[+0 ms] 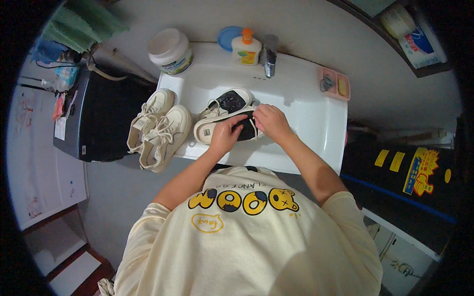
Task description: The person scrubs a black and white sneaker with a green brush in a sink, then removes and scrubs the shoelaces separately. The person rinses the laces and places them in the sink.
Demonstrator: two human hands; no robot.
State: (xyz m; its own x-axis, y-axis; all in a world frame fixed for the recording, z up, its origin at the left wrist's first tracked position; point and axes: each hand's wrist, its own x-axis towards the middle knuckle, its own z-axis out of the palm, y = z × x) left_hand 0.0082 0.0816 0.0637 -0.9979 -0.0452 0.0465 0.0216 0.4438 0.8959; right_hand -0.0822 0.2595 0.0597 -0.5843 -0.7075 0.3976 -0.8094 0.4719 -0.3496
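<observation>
Two black-and-white shoes lie side by side across a white sink (pixel 311 142), their laces loose. The far shoe (pixel 231 101) has a black mesh-like panel. On the near shoe (pixel 247 130), a pale insole shows at its left end. My left hand (pixel 225 135) grips this near shoe around its middle, with the thumb and fingers over the black upper. At its right end my right hand (pixel 272 120) has its fingertips pinched together on a white shoelace (pixel 254 127). The fingers partly hide the spot where they hold it.
Two cream lace-up sneakers (pixel 166 129) rest on the sink's left edge. Along the back stand a white tub (pixel 169 51), a pump bottle (pixel 246 51), a blue dish (pixel 225 37) and a chrome faucet (pixel 270 59). A pink soap dish (pixel 334 84) sits at right. A black appliance (pixel 114 114) adjoins at left.
</observation>
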